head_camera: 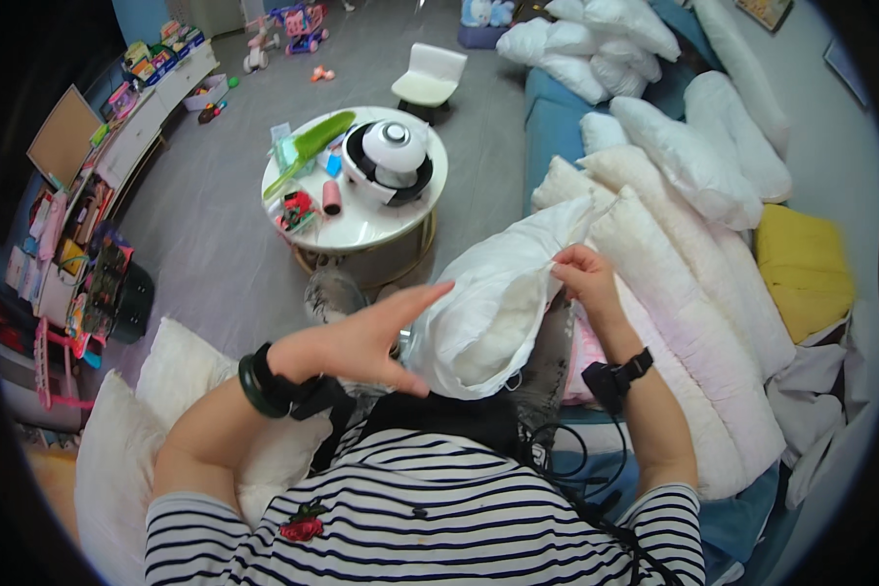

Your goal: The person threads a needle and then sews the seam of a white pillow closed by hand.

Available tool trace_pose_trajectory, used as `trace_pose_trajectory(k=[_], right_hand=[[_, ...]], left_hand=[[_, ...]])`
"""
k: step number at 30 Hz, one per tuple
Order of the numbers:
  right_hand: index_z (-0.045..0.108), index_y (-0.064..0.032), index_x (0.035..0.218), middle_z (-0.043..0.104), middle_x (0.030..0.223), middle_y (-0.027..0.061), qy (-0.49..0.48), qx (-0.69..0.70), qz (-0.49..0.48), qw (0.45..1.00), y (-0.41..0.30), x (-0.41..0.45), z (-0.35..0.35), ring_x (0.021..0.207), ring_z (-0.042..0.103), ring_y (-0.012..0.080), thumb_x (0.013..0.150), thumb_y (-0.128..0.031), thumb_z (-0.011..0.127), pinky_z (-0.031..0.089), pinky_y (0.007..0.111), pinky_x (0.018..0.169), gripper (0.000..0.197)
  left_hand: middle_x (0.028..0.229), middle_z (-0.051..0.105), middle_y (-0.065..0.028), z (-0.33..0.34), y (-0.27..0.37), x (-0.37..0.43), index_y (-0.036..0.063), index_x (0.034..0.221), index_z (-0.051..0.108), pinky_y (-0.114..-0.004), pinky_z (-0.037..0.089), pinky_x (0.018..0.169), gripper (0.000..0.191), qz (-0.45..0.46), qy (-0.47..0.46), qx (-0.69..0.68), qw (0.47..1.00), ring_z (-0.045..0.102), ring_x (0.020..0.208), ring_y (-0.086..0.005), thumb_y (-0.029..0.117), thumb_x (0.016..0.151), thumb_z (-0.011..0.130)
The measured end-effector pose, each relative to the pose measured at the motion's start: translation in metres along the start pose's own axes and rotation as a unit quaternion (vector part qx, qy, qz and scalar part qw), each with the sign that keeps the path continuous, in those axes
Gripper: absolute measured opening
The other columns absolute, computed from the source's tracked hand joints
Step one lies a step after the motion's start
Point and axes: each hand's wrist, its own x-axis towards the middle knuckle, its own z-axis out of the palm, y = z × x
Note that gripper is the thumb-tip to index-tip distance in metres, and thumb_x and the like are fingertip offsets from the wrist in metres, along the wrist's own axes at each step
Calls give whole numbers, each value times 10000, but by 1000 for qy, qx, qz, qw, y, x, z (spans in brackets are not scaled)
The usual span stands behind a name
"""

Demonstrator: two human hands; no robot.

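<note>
A white fabric pillow casing (476,293) lies across my lap, its mouth gaping towards me with fluffy white filling (502,333) showing inside. My right hand (582,275) pinches the casing's edge between thumb and fingers on the right side of the mouth. On the left, my left hand (370,340) is spread, thumb and fingers apart, beside the casing and holding nothing. Whether its fingertips touch the cloth I cannot tell.
Long quilted white cushions (674,322) and white pillows (688,161) cover the blue sofa (546,110) on the right, beside a yellow cushion (802,271). A round white table (366,231) stands ahead. More white pillows (176,373) lie at my left. Black cables (593,480) hang near my right arm.
</note>
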Motion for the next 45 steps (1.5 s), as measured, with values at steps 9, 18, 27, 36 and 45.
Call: trace_pose_trajectory(k=[9,18,27,36,45], right_hand=[[631,-41,1042,580,680,-33,13,299,-33,954,-36,20,59,522,475,53,895,-118,655,405,215,509,167],[610,-7,1127,647,1006,88,144,330,-169,918,-136,39,144,936,630,191,997,-251,486,512,327,853,304],[600,-55,985,392,620,-62,141,397,-175,890,-149,32,151,490,333,52,934,-69,611,320,207,455,54],[671,-85,888,572,657,-50,-96,-51,91,990,12,-58,106,544,494,34,852,-186,757,375,197,480,138],[655,-75,886,594,684,-51,-60,-13,53,997,-22,-64,87,571,501,24,835,-97,753,365,179,515,113]], left_hand=[[1556,263,-294,65,-3,-30,-46,1541,145,-434,274,1191,1212,4,216,115,970,288,1453,-412,338,667,893],[1541,291,-278,47,20,-26,-34,1542,163,-446,283,1180,1199,17,408,89,908,307,1434,-424,329,660,889],[1280,597,-155,-29,-21,-24,49,1311,542,-391,451,1031,641,-6,535,-40,844,567,1213,-314,197,760,835],[1107,686,-19,-26,-167,-55,52,1138,638,-306,503,919,367,-135,326,-268,896,620,1024,-116,98,808,791],[1178,663,-22,-34,-124,-41,61,1235,619,-311,480,963,507,-147,266,-298,905,598,1090,-126,87,767,812]])
